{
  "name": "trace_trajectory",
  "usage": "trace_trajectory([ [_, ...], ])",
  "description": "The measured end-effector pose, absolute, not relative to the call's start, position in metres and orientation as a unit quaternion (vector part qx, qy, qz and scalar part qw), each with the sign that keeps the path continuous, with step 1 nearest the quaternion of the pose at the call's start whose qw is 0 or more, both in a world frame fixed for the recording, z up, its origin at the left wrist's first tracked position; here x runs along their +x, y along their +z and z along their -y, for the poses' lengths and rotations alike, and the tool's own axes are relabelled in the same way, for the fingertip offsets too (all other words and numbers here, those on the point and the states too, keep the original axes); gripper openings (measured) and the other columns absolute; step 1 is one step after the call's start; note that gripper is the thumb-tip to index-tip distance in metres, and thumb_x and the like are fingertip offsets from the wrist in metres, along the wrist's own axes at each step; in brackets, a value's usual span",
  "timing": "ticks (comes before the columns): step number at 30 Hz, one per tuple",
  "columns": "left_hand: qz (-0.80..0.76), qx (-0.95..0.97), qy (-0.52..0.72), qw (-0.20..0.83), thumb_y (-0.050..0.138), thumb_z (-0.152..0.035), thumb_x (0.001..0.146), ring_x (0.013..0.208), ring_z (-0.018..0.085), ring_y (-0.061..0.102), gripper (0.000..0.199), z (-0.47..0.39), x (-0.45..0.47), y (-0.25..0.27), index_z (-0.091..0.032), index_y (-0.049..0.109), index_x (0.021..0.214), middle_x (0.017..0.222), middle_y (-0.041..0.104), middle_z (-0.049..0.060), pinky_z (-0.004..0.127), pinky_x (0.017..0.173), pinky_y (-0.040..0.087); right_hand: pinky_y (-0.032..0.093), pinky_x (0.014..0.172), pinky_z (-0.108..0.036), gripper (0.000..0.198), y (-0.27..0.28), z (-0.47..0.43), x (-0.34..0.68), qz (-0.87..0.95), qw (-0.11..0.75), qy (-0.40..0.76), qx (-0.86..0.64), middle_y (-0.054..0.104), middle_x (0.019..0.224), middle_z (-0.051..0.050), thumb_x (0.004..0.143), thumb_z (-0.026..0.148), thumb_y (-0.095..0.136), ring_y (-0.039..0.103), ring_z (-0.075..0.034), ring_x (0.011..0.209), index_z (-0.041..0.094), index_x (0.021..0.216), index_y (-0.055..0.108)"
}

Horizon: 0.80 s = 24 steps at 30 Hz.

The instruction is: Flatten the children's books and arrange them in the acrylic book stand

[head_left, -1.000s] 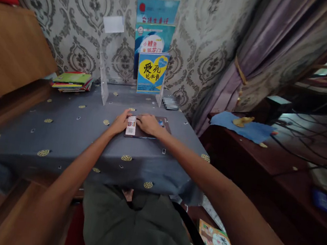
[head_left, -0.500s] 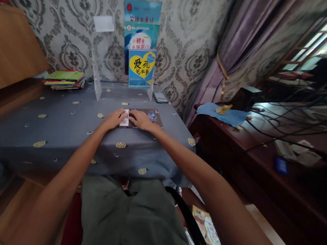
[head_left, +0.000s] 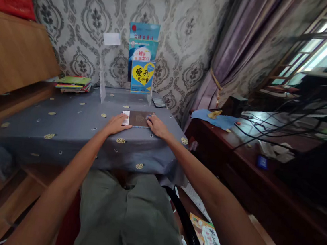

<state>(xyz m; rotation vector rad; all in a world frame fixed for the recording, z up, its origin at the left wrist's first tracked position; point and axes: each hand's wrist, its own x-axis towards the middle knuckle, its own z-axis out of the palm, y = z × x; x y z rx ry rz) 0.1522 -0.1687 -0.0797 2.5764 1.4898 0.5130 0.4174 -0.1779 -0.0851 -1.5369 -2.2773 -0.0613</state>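
A dark brown book (head_left: 139, 119) with a white strip along its left side lies flat on the patterned grey tablecloth (head_left: 77, 126). At its left end rests my left hand (head_left: 117, 124), fingers stretched over the white strip and thumb along the near edge. My right hand (head_left: 157, 126) lies on the book's right end, fingers extended and partly covering a small bluish picture there. Both hands are open and touch the book without gripping it.
Several books (head_left: 142, 77) stand upright at the wall beside a clear stand (head_left: 101, 85). A book stack (head_left: 73, 83) sits at the table's far left. To the right, cables (head_left: 259, 130) cross a dark red desk (head_left: 224, 141). Another book (head_left: 210, 242) lies low beside the chair.
My right hand has slid right from the book's middle to its right end, uncovering the brown cover. My left hand stays at the left end. The camera view has shifted slightly.
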Motion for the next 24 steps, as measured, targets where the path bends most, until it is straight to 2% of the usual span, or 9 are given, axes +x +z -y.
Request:
trace_trajectory([
  [7,-0.495,0.855,0.152,0.033,0.05,-0.061,0.093,0.145,0.03,0.041,0.068,0.18,0.154,-0.078,-0.014,0.049,0.143,0.156,0.045,0.015,0.04,0.119,0.031,0.032,0.12,-0.045,0.038,-0.091,0.183,0.416,0.827,0.196,-0.041,-0.526,0.06,0.14,-0.016,0.103,0.024,0.037,0.044,-0.027,0.142,0.013,0.13,0.061],
  [10,-0.49,0.859,0.148,0.022,0.05,-0.063,0.092,0.145,0.03,0.041,0.071,0.19,0.154,-0.078,-0.014,0.05,0.143,0.157,0.044,0.016,0.04,0.119,0.031,0.029,0.122,-0.046,0.038,-0.093,0.196,0.419,0.835,0.196,-0.048,-0.512,0.06,0.139,-0.017,0.103,0.028,0.039,0.044,-0.027,0.143,0.013,0.13,0.061],
  [14,-0.484,0.864,0.14,0.016,0.051,-0.067,0.09,0.146,0.032,0.038,0.079,0.206,0.152,-0.08,-0.01,0.046,0.145,0.157,0.042,0.02,0.042,0.119,0.03,0.031,0.121,-0.048,0.055,-0.099,0.22,0.427,0.835,0.209,-0.057,-0.506,0.051,0.148,-0.022,0.102,0.046,0.045,0.034,-0.032,0.148,0.008,0.141,0.052],
  [17,-0.47,0.872,0.138,0.0,0.054,-0.069,0.088,0.147,0.033,0.037,0.084,0.22,0.149,-0.086,-0.012,0.041,0.149,0.159,0.038,0.019,0.044,0.119,0.03,0.032,0.12,-0.053,0.07,-0.106,0.236,0.438,0.844,0.219,-0.043,-0.487,0.045,0.154,-0.022,0.094,0.056,0.057,0.032,-0.035,0.149,0.012,0.147,0.047],
  [20,-0.452,0.879,0.151,-0.034,0.059,-0.065,0.087,0.147,0.034,0.037,0.083,0.236,0.147,-0.095,-0.016,0.039,0.151,0.16,0.038,0.019,0.047,0.118,0.032,0.035,0.118,-0.055,0.072,-0.112,0.246,0.449,0.854,0.232,-0.018,-0.466,0.041,0.158,-0.018,0.088,0.044,0.068,0.034,-0.034,0.149,0.019,0.151,0.044],
  [24,-0.434,0.88,0.185,-0.052,0.061,-0.039,0.092,0.142,0.029,0.045,0.059,0.255,0.142,-0.1,-0.019,0.047,0.146,0.154,0.047,0.015,0.045,0.115,0.037,0.036,0.118,-0.051,0.069,-0.109,0.254,0.462,0.867,0.248,0.009,-0.431,0.048,0.154,-0.015,0.082,0.019,0.07,0.042,-0.03,0.145,0.022,0.148,0.049],
])
